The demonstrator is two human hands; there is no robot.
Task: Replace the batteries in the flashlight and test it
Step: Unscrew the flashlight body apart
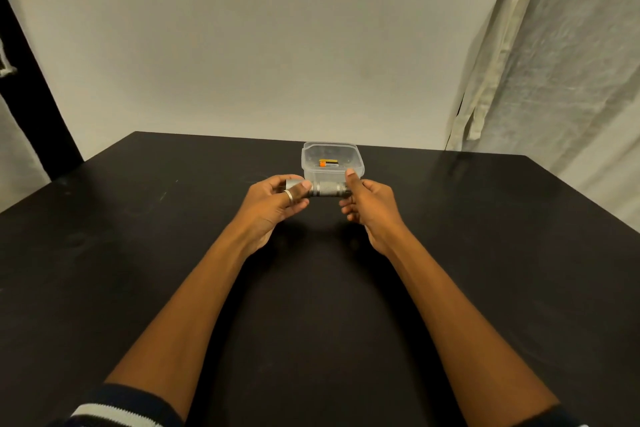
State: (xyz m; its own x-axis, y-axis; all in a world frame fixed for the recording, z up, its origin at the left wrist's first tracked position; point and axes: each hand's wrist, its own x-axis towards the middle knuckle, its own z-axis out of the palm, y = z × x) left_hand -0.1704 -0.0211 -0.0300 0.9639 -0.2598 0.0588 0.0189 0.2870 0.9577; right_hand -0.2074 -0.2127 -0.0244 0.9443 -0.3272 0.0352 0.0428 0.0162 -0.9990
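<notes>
Above the middle of the black counter [138, 236], a silver flashlight [323, 189] is held lying sideways between both hands, clear of the surface. The left hand [277, 204] grips the wider end, its fingers wrapped behind the barrel and its thumb, which wears a ring [289, 195], laid across the front, so most of that end is covered. The right hand [369, 206] holds the narrower end with its thumb pointing up against the tip and its fingers curled underneath; that tip is hidden behind the thumb, so it is not possible to tell whether a cap sits there. Only the knurled middle of the barrel shows plainly. Just behind the flashlight stands a clear plastic container [330, 148] with no lid, its near wall partly blocked by the flashlight and thumb. Inside it lies a small orange and black battery [327, 162], with something pale beside it that is too small to make out. A striped sleeve [114, 409] is cut off at the lower left edge, and pale cloth [554, 62] hangs at the right.
</notes>
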